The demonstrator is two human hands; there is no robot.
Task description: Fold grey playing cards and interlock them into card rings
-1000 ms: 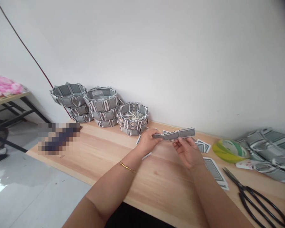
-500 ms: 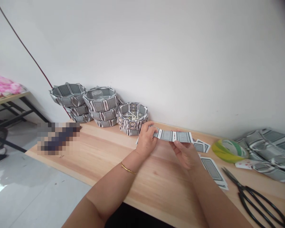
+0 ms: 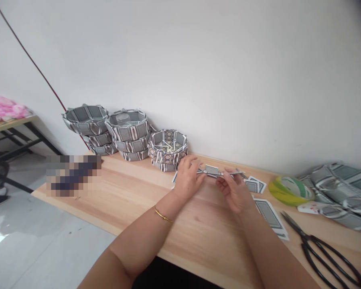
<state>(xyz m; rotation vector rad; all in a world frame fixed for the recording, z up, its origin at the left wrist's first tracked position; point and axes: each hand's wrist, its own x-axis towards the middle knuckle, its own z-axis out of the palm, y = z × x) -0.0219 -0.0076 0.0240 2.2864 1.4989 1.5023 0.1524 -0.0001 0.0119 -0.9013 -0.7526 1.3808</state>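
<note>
Between my hands, a little above the table, is a strip of joined playing cards (image 3: 213, 174), seen almost edge-on. My left hand (image 3: 189, 173) has its fingers closed on the strip's left end. Farther right, my right hand (image 3: 232, 188) pinches the strip between thumb and fingers. Just beyond my left hand stands a round basket of folded cards (image 3: 167, 154) with a patterned inside. Loose playing cards (image 3: 252, 185) lie to the right of my right hand, and a stack of grey-backed cards (image 3: 270, 216) lies beside my right forearm.
Two stacks of card baskets (image 3: 129, 134) stand at the back left against the wall. On the right are a roll of yellow-green tape (image 3: 284, 190), black-handled scissors (image 3: 311, 241) and more folded-card pieces (image 3: 339, 192). A second table (image 3: 15, 122) bears pink items at far left.
The strip of cards has tilted from showing its flat face to nearly edge-on. My right hand has turned slightly with it, and my left hand has shifted a little.
</note>
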